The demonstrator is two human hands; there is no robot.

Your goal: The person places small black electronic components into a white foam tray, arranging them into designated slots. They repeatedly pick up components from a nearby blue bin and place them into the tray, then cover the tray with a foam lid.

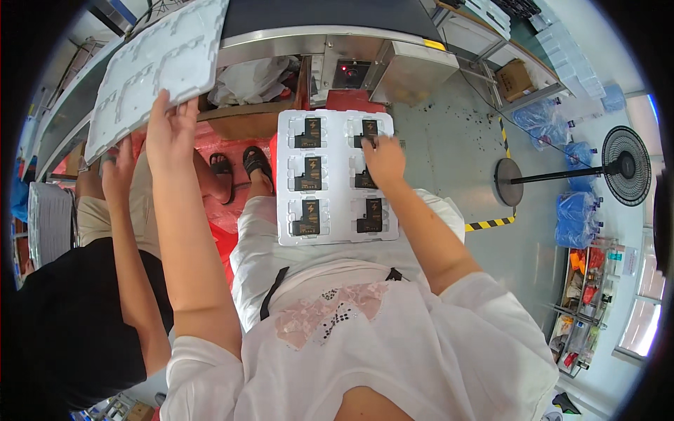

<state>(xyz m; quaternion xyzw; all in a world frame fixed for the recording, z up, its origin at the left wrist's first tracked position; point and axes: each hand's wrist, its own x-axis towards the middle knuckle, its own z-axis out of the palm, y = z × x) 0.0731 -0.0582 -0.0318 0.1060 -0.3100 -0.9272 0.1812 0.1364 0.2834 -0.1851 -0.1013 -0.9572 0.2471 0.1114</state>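
A white plastic tray (333, 179) lies across my lap, with several flat black batteries (307, 174) set in its two columns of recesses. My right hand (385, 160) is over the right column, its fingers closed at the lower end of the top battery (368, 129); part of the middle battery is covered by this hand. At the upper left, my left hand (172, 130) grips the near edge of a second white tray (158, 67), which is tilted and raised. A co-worker's hand (118, 168) holds that same tray farther left.
A conveyor bench (319, 21) with a metal box (414, 74) runs ahead of me. Under it sits a carton with plastic bags (253, 81). The co-worker, in a black shirt (91, 316), sits close at my left. A standing fan (625, 166) is on the right.
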